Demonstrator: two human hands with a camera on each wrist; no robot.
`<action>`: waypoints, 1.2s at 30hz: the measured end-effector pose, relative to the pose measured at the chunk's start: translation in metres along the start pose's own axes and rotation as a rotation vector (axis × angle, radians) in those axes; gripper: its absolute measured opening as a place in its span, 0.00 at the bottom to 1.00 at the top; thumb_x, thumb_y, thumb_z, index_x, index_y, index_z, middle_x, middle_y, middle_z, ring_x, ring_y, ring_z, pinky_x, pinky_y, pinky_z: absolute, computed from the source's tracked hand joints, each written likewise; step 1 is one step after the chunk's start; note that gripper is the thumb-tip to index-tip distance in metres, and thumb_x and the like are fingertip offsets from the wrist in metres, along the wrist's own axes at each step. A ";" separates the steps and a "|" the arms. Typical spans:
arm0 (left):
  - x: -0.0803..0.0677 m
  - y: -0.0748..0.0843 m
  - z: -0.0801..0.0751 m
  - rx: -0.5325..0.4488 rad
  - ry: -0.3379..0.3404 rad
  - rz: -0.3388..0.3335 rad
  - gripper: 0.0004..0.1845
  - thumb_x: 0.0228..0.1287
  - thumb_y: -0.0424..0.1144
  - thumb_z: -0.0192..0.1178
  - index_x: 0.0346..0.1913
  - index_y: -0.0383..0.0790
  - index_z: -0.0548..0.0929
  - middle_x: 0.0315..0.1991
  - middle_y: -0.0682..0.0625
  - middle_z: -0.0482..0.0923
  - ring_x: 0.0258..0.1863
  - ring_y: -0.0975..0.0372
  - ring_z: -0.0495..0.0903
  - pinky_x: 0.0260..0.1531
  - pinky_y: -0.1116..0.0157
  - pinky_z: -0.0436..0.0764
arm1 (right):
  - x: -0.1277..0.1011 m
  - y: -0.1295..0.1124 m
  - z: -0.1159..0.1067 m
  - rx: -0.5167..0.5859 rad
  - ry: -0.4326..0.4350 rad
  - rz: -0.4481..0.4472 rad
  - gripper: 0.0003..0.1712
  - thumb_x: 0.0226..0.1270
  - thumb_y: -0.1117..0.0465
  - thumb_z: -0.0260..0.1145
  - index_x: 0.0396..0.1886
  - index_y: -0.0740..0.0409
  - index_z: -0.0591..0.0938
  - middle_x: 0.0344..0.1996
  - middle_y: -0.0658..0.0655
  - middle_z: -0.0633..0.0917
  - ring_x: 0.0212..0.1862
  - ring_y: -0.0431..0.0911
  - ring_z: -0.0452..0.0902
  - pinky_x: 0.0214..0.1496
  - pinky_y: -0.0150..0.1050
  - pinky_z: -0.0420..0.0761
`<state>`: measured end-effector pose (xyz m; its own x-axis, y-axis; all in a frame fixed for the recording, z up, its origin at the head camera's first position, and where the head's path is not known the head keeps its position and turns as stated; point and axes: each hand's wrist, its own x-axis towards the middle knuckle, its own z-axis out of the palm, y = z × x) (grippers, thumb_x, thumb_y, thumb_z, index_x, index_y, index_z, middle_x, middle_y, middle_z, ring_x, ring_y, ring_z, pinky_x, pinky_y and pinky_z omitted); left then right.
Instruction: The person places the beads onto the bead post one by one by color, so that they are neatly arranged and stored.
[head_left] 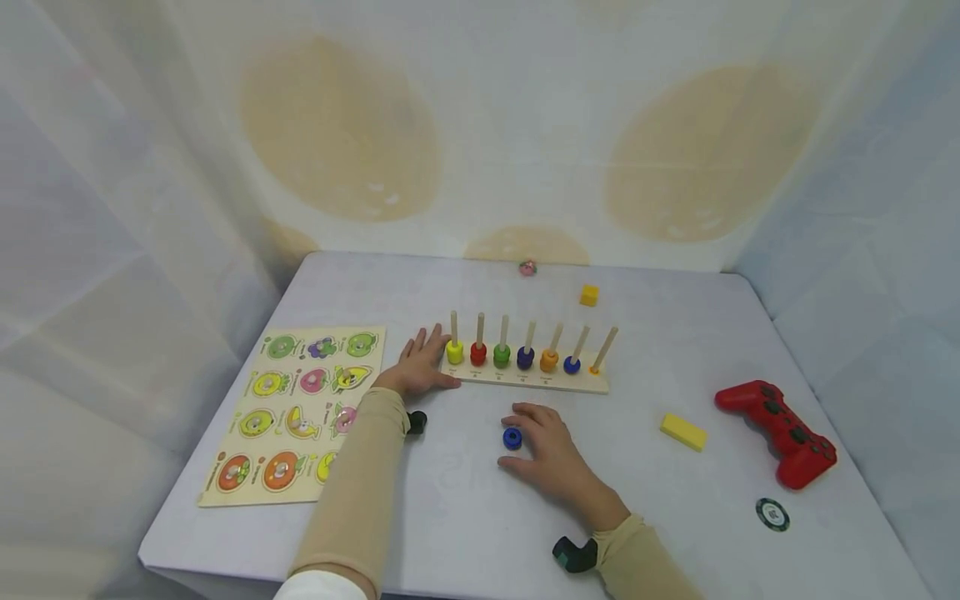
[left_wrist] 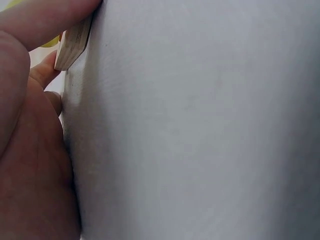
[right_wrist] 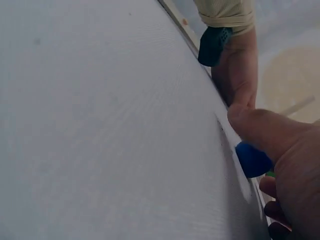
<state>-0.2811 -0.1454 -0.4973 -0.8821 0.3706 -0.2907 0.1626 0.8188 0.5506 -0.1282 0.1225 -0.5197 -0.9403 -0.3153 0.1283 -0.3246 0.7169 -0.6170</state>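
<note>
A wooden peg board (head_left: 537,381) stands mid-table with a row of upright pegs carrying yellow, red, green, dark blue and orange rings, then blue; the rightmost peg shows orange at its base. My left hand (head_left: 422,367) lies at the board's left end, fingers spread and straight, thumb along the front corner. In the left wrist view, the board's corner (left_wrist: 74,47) shows between thumb and fingers. Before the board, a loose blue ring (head_left: 512,438) lies on the table between the parted thumb and fingers of my right hand (head_left: 551,454). Whether they touch it I cannot tell.
A fruit puzzle board (head_left: 300,400) lies at the left, partly under the left forearm. To the right are a yellow block (head_left: 683,432), a red game controller (head_left: 780,433) and a round chip (head_left: 772,514). Farther back sit a yellow cube (head_left: 589,295) and a small pink object (head_left: 528,267).
</note>
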 end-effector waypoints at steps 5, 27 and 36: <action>0.000 0.000 0.000 -0.012 0.002 -0.002 0.53 0.62 0.54 0.70 0.83 0.48 0.50 0.85 0.49 0.28 0.84 0.51 0.23 0.83 0.50 0.29 | -0.002 0.003 -0.002 -0.036 0.029 0.026 0.18 0.59 0.54 0.78 0.49 0.47 0.86 0.66 0.54 0.79 0.72 0.55 0.68 0.77 0.56 0.68; 0.001 -0.002 0.002 -0.002 -0.005 -0.002 0.53 0.62 0.55 0.70 0.83 0.49 0.50 0.85 0.50 0.27 0.83 0.52 0.23 0.83 0.50 0.29 | 0.061 0.011 -0.139 -0.094 0.534 0.089 0.23 0.65 0.57 0.75 0.53 0.67 0.83 0.59 0.69 0.79 0.62 0.66 0.70 0.66 0.61 0.68; 0.001 0.002 0.002 0.020 0.000 0.003 0.53 0.62 0.55 0.69 0.83 0.49 0.49 0.85 0.50 0.27 0.84 0.52 0.23 0.83 0.50 0.29 | 0.062 0.009 -0.139 -0.138 0.430 0.186 0.28 0.68 0.55 0.72 0.63 0.63 0.79 0.64 0.69 0.77 0.66 0.67 0.68 0.69 0.65 0.66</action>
<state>-0.2810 -0.1425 -0.4986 -0.8816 0.3734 -0.2887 0.1743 0.8259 0.5362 -0.2041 0.1956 -0.4093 -0.9314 0.0908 0.3524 -0.1300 0.8215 -0.5551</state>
